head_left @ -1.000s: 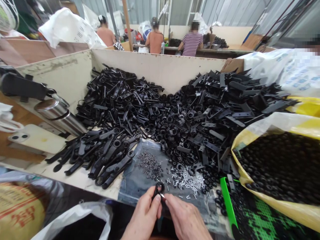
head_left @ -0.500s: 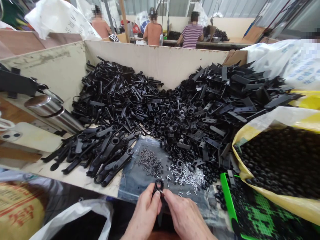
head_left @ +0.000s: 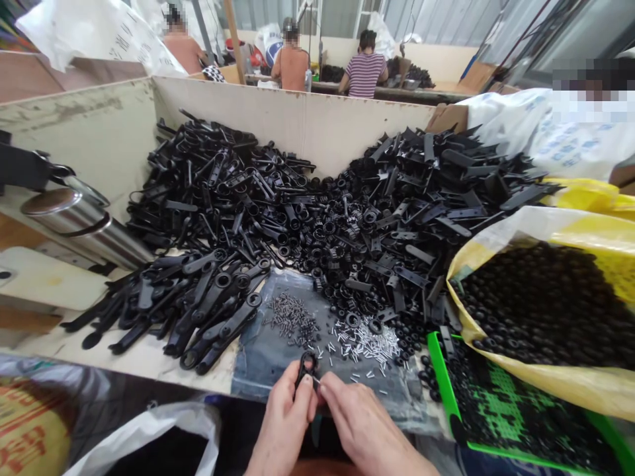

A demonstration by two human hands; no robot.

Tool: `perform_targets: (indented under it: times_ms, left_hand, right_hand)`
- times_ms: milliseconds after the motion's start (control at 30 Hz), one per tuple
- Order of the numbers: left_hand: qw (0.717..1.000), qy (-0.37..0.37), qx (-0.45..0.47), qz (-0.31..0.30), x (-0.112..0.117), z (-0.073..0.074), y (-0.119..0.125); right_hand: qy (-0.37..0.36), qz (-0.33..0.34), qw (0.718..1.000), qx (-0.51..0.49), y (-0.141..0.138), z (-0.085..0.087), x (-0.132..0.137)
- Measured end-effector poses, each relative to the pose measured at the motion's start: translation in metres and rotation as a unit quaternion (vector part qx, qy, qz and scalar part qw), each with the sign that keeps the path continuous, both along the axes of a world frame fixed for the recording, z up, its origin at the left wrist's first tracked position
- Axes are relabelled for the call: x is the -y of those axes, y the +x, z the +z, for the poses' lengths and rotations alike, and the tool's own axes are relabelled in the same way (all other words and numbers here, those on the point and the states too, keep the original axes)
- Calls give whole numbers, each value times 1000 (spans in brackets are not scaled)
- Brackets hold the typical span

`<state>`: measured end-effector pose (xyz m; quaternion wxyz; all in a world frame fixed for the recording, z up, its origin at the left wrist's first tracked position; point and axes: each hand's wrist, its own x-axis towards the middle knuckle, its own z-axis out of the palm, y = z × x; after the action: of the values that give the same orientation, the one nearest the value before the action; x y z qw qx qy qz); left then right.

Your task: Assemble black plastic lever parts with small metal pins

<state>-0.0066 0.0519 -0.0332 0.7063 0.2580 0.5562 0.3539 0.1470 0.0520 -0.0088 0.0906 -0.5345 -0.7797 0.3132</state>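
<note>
The left hand (head_left: 282,423) grips a black plastic lever (head_left: 307,365) upright, fingers closed round its stem, ring end just above the thumb. The right hand (head_left: 367,430) is almost closed, its thumb and forefinger pinched on a thin silver pin (head_left: 314,381) that meets the lever's ring. The 2 hands nearly touch, over the front edge of a dark plastic sheet (head_left: 258,363).

On that sheet lie dark screws (head_left: 290,318) and silver pins (head_left: 364,342). Behind them, a heap of black plastic parts (head_left: 317,225) blocks most of the surface (head_left: 143,354), with finished-looking levers (head_left: 213,311) massed at its front left. A steel flask (head_left: 84,221) and a white phone (head_left: 44,281) sit to the left. To the right stand a yellow-and-white sack of black rings (head_left: 540,304) and a green tray (head_left: 443,377) holding more rings. A pale board wall (head_left: 292,125) closes the back of the surface. Beyond it, 3 co-workers (head_left: 364,74) sit at a further bench in a metal-walled workshop.

Compared with the earlier frame, the whole scene sits higher and further left in view. More of the green tray shows, and the phone is cut by the left edge. The hands keep the same grip on the lever.
</note>
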Motion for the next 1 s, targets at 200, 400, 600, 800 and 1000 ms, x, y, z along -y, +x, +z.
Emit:
perform_targets:
  times_ms: [200,400,600,800,1000]
  left_hand:
    - [999,29,-15,3,0,-2,2]
    - [999,45,-1,-14,0,-2,-1]
    - [1000,10,2,22,2,-15,4]
    - [999,9,4,40,1,-20,5]
    - [999,-16,8,-44,-6,6,-8]
  right_hand:
    - [-38,-15,996,-82,5,3,-1]
    - [-32,-5,999,-38,2,1,-4]
    - [-57,15,996,61,-3,1,-10]
    - [-62,21,994,89,-4,0,-10]
    - [-66,-38,996,-41,2,-2,-8]
